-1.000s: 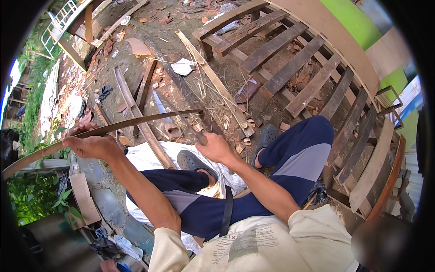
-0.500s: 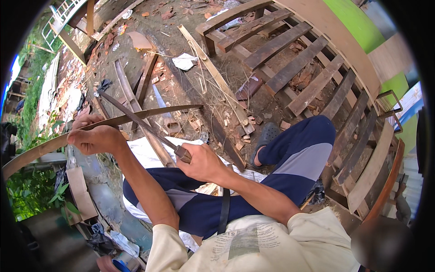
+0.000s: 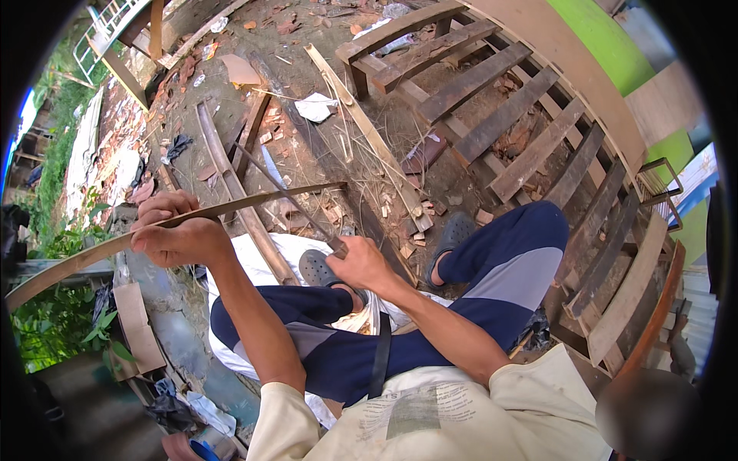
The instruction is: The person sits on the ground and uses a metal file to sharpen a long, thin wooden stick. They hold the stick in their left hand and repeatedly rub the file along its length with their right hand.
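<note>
My left hand (image 3: 178,233) is closed around a long, flat bamboo strip (image 3: 84,252), which runs from the left rim of the view to the middle. In my right hand (image 3: 363,266) is the handle of a long, narrow-bladed knife (image 3: 309,218). Its dark blade points up and left, crossing the strip to the right of my left hand. The blade is seen nearly edge-on, and I cannot tell whether it touches the strip. Beyond the strip a grooved length of split bamboo (image 3: 251,217) lies slanting, with its near end by a white sack (image 3: 234,338) under my leg.
A slatted wooden frame (image 3: 492,115) stands at the right. Wooden lengths, including a pale one (image 3: 369,142), lie on the dirt ground among wood chips and scraps. A white scrap (image 3: 315,107) lies farther off. Leafy plants (image 3: 65,334) and cardboard (image 3: 138,330) are at the left.
My right hand has moved right and slightly up, drawing the knife right along the strip. The blade has turned more edge-on. My left hand has shifted slightly right, still gripping the strip.
</note>
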Tool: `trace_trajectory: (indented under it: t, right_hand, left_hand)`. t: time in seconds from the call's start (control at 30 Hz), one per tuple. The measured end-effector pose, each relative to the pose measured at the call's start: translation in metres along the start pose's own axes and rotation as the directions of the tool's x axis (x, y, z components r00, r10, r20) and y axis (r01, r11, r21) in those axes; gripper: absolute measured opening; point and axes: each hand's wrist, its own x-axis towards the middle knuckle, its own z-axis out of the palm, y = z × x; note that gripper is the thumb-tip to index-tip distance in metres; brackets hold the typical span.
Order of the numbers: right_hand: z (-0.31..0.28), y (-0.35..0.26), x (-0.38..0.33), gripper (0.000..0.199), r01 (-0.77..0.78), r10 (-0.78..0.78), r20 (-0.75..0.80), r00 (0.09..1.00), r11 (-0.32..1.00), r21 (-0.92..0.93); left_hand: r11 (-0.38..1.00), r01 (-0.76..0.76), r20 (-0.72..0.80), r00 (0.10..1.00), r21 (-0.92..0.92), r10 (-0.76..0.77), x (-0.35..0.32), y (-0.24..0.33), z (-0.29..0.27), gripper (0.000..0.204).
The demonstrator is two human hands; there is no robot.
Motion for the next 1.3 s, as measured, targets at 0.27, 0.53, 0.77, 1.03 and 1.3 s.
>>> trace_trajectory:
  t: [0.27,0.53,0.77,1.03,1.3]
  right_hand:
    - [-0.002,-0.058,-0.018,0.02,0.278,-0.277,0.019,0.961,0.959,-0.049]
    - [-0.003,0.114,0.044,0.03,-0.344,0.355,-0.007,0.935,0.901,-0.266]
    - [0.006,-0.012,0.011,0.022,0.195,-0.195,-0.001,0.981,0.978,0.076]
    - [-0.003,0.046,0.033,0.024,-0.129,0.132,0.015,0.991,0.983,-0.131]
    - [0.01,0.024,0.031,0.027,0.125,-0.124,-0.029,0.992,0.99,0.062]
  left_hand:
    - [0.998,-0.019,-0.007,1.0,0.058,0.019,-0.001,0.002,-0.003,0.06]
    - [0.993,0.045,-0.084,0.996,0.106,-0.036,0.005,0.001,-0.002,0.061]
    - [0.989,0.028,-0.084,0.996,0.148,-0.015,0.008,-0.003,0.003,0.062]
    - [0.993,0.017,-0.078,0.997,0.114,-0.009,0.01,-0.006,0.0,0.061]
    - [0.994,0.002,-0.065,0.998,0.107,0.005,0.009,-0.008,0.004,0.061]
